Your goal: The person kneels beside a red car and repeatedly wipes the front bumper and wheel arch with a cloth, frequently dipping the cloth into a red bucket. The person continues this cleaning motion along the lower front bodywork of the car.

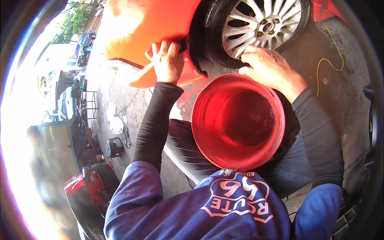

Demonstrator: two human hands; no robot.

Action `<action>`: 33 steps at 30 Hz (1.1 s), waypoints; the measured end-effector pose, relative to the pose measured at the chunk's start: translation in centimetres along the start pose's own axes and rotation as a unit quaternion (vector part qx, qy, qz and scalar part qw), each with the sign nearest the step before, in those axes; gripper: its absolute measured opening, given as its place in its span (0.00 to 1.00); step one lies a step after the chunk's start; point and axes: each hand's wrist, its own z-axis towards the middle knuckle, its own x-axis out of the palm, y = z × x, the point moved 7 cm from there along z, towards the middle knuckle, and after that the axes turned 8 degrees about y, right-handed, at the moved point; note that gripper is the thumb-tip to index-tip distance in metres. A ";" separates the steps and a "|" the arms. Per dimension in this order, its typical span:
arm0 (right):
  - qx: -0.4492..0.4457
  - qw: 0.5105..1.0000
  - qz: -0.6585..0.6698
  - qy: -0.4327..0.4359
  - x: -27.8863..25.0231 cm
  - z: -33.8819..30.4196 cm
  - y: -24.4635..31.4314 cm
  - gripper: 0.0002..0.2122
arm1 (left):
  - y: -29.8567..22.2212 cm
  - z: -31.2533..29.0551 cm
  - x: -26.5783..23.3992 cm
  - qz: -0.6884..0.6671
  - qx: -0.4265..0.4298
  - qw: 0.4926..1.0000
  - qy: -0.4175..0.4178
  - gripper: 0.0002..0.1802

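Note:
My left hand [167, 62] presses against the lower part of the orange-red car body panel [136, 36], beside the wheel arch. Its fingers are curled, and a dark patch shows at their right side; I cannot tell whether this is something held or shadow. My right hand [272, 70] is closed, with bent fingers and the thumb beneath, between the wheel [260, 30] and a red bucket [236, 124]. What it grips, if anything, is hidden. The bucket's wide mouth faces up between my legs, close under my right wrist.
A yellow cord [330, 62] curves over the concrete floor at the right. On the left are a small dark stool [114, 147], a red and black machine [90, 186] and a metal frame [90, 105]. Parked vehicles [84, 48] stand farther off in bright light.

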 end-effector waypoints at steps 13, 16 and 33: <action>0.023 0.994 -0.043 0.101 5.0 1.3 0.9 0.17 | -0.3 -0.2 -0.5 0.060 0.034 0.998 -0.007 0.08; 0.026 0.994 -0.059 0.092 4.8 1.0 0.6 0.18 | -1.5 -1.8 -1.5 0.061 0.105 0.992 -0.043 0.07; 0.069 0.987 -0.038 0.142 3.0 -1.5 -0.9 0.17 | -0.3 -2.2 -0.2 0.014 0.001 0.999 0.035 0.08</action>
